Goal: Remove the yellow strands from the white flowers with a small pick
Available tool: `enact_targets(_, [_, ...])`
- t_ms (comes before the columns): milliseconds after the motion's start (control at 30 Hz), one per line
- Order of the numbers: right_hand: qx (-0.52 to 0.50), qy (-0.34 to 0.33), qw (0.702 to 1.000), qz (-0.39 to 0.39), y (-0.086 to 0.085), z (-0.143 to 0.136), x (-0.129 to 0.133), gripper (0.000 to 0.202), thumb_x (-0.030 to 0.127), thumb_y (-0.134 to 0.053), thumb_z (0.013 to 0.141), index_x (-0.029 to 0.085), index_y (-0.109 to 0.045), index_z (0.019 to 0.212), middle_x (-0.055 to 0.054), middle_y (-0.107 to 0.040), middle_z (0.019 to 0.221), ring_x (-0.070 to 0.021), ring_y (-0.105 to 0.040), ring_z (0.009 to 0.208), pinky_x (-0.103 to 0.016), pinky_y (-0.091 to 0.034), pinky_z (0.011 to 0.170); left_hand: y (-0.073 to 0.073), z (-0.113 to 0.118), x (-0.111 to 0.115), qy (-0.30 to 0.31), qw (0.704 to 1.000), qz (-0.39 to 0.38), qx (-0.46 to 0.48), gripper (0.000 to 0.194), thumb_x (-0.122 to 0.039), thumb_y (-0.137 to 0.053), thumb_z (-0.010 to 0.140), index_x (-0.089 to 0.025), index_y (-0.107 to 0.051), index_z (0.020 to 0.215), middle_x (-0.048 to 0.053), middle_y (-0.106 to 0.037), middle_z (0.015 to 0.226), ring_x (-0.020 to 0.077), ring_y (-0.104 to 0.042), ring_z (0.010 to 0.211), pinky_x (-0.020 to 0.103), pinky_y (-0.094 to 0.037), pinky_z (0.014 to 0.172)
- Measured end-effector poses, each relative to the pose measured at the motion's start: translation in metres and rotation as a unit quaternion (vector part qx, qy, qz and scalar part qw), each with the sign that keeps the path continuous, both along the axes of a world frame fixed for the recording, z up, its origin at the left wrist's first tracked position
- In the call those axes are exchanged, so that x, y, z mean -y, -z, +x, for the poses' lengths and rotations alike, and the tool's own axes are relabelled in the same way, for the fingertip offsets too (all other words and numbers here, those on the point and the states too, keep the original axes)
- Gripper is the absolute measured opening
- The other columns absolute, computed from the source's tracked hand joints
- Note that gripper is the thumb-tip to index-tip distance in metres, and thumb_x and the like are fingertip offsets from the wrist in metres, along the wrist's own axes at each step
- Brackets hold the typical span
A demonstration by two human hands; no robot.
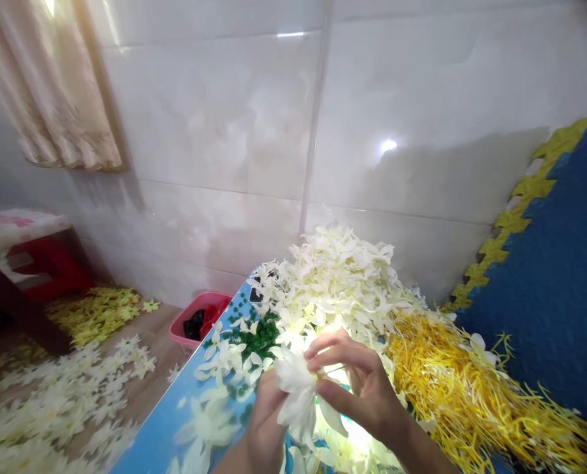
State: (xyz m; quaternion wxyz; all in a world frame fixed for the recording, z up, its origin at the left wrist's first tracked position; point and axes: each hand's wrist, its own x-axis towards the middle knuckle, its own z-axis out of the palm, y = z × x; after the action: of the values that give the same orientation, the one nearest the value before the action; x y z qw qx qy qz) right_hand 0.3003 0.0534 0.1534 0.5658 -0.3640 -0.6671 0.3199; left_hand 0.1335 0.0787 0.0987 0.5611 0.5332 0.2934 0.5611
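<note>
Nearest are a bare left hand (267, 411) and a bare right hand (362, 385), meeting at a white, broad-petalled flower (296, 392) raised above the light-blue, straight-edged surface (159, 415). It lies just left of the right hand's fingertips, which pinch together at its centre; its petals fan roughly up and down, crossing the line of those fingers. Petals cover the left hand's fingers, so I cannot tell how they grip. Beyond rises a heap of loose white petals (342, 270), with small dark-green pieces (261, 336) left and tangled yellow strands (451, 382) right.
</note>
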Motion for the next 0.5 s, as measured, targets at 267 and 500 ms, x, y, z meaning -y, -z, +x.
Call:
enact_targets(267, [-0.322,0.092,0.934,-0.125,-0.008,0.015,-0.006,0.020,0.026,-0.087,0.067,0.024,-0.072,0.078,-0.003,-0.074,0.091,-0.0174,-0.068,0.087,-0.030,-0.057,0.084,0.012,0.005,-0.004,0.038,0.995,-0.082,0.031,0.034,-0.058,-0.074,0.061,-0.026,-0.078,0.074,0.008,-0.075,0.094,0.0362,-0.062,0.105,0.041,-0.050,0.090])
enact_targets(500, [-0.363,0.127,0.914,-0.126,-0.013,0.022,-0.003,0.021,0.036,-0.087,0.069,0.022,-0.072,0.073,-0.001,-0.077,0.074,-0.0138,-0.070,0.071,-0.023,-0.058,0.070,0.001,0.011,-0.014,0.058,0.962,-0.246,0.108,0.025,-0.039,-0.069,0.064,-0.020,-0.073,0.079,0.008,-0.074,0.083,0.0306,-0.068,0.093,0.043,-0.054,0.084])
